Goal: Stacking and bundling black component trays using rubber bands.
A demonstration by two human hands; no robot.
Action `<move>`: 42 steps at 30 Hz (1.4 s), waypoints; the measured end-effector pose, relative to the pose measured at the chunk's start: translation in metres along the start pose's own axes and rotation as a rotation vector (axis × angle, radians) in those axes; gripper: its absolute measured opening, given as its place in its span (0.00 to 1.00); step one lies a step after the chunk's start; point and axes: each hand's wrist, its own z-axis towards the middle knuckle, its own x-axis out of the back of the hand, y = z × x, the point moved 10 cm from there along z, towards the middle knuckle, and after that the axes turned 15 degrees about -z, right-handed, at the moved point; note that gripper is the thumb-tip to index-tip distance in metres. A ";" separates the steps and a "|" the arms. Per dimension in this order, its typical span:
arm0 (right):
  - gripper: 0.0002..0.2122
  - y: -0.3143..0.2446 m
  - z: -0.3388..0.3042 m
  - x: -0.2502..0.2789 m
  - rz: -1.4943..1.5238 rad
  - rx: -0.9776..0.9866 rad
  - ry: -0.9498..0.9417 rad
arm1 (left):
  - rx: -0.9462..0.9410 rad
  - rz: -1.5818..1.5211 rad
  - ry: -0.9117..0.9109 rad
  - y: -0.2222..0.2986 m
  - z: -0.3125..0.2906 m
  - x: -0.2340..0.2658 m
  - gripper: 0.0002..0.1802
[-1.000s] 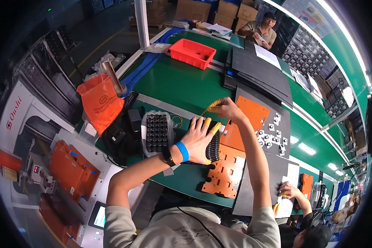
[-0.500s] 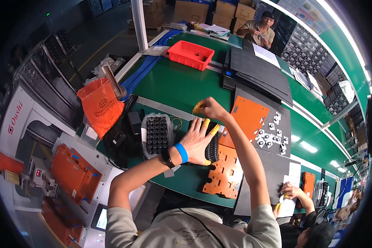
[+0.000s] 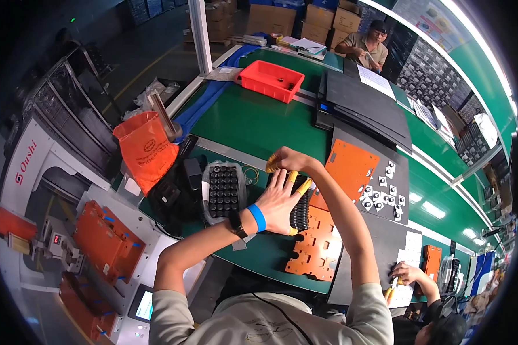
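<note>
My left hand [image 3: 277,206], with yellow finger cots, a blue wristband and a dark watch, lies with fingers spread across a black ribbed tray-like piece [image 3: 299,214]. Much of that piece is hidden under the hand. Just beyond the left fingertips is my right hand [image 3: 292,160], its cot-covered fingers curled together; what they hold, if anything, is hidden. Left of the hands sits a clear plastic tray of round black parts [image 3: 224,192]. Against the black piece's right side lies an orange plate with cutouts [image 3: 317,247], below my right forearm.
A second orange plate [image 3: 351,167] and several small white pieces with black knobs [image 3: 383,198] lie on a dark board to the right. Farther off stands a red bin [image 3: 270,81]. An orange bag [image 3: 147,150] hangs left. A co-worker's hand [image 3: 406,273] works at lower right.
My right hand has shifted a little left and nearer to the left fingertips. The left hand keeps its place on the black piece. The whole view has drifted slightly.
</note>
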 end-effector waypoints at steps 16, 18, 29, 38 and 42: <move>0.17 0.077 -0.071 -0.033 0.426 -0.283 0.244 | 0.008 0.024 -0.037 -0.003 -0.001 -0.003 0.63; 0.20 0.069 -0.084 -0.033 0.497 -0.446 0.141 | 0.015 0.020 -0.038 -0.004 -0.002 -0.002 0.63; 0.16 0.051 -0.134 -0.014 0.854 -0.263 0.572 | -0.002 0.007 -0.011 0.001 0.000 -0.001 0.64; 0.64 -0.051 -0.194 -0.016 0.128 0.019 0.377 | -0.049 -0.032 0.048 -0.004 0.004 -0.004 0.65; 0.66 -0.058 -0.191 -0.013 -0.073 0.031 0.310 | -0.046 0.024 0.003 -0.005 0.004 -0.012 0.66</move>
